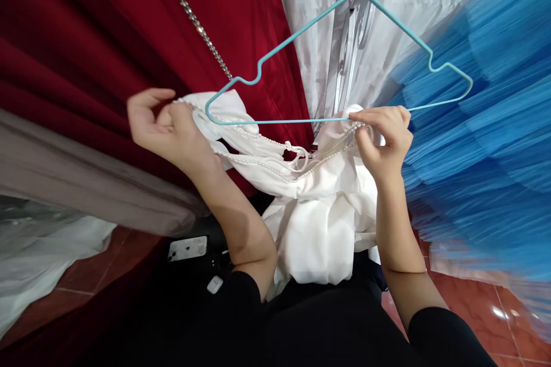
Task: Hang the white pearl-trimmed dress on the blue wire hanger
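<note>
A white dress (321, 235) with pearl-beaded edging hangs in folds in front of my body. My left hand (161, 123), fingers curled, grips one pearl-edged shoulder of it at the left. On the other side my right hand (385, 135) pinches the opposite pearl-trimmed edge, its fingertips at the bottom bar of a light blue hanger (297, 121). The hanger's left corner lies over the white fabric near my left hand, and its right end sticks out past my right hand. A thin white tie (301, 155) shows loose at the neckline.
Red fabric (258, 17) with a rhinestone strand (189, 11) hangs at the left, above greyish-brown cloth (86, 166). White garments (310, 23) hang behind the hanger, and ruffled blue tulle (486, 126) fills the right. A phone (188, 248) and a small white case (214, 284) lie low at the left.
</note>
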`<state>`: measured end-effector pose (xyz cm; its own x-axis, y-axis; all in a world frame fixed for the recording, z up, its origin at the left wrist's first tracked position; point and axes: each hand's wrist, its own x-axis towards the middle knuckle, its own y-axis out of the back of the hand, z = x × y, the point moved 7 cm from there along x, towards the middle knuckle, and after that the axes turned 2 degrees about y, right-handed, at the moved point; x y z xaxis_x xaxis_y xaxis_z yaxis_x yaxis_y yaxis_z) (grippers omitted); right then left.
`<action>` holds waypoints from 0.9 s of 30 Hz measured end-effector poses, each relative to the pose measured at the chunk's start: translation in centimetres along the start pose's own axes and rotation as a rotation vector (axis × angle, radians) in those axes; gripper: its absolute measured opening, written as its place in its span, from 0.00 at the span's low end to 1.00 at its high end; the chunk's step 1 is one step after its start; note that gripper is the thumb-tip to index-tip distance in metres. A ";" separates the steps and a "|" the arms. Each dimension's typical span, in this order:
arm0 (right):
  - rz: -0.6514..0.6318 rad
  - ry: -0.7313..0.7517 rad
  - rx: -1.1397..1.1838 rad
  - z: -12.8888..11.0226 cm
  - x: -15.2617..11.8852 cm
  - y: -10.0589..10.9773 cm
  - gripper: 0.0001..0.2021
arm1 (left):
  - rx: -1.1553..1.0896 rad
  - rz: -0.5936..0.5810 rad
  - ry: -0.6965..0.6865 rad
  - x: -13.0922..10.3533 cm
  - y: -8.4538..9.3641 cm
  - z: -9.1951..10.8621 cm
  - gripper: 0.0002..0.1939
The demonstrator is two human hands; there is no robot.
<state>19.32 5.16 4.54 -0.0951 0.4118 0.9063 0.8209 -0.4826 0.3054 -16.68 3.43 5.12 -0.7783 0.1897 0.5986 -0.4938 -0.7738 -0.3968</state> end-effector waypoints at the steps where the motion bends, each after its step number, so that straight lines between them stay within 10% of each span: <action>1: 0.001 0.005 -0.008 -0.1 -0.1 -0.1 0.11 | 0.020 -0.042 -0.010 0.6 -1.0 0.9 0.20; 9: 0.047 -0.010 -0.044 -0.5 -0.8 -0.7 0.12 | 0.088 -0.312 -0.154 -1.5 -6.8 7.6 0.12; 20: -0.056 0.018 -0.143 -0.1 -0.3 0.4 0.11 | 0.194 -0.148 -0.040 1.2 -3.5 5.7 0.15; 27: -0.094 -0.004 -0.137 0.0 -0.5 0.6 0.11 | 0.128 -0.291 0.011 -0.5 -7.0 5.9 0.17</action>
<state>19.83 4.69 4.25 -0.1652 0.4627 0.8710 0.7243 -0.5425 0.4256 -10.49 5.21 11.71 -0.6159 0.4209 0.6660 -0.6443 -0.7556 -0.1183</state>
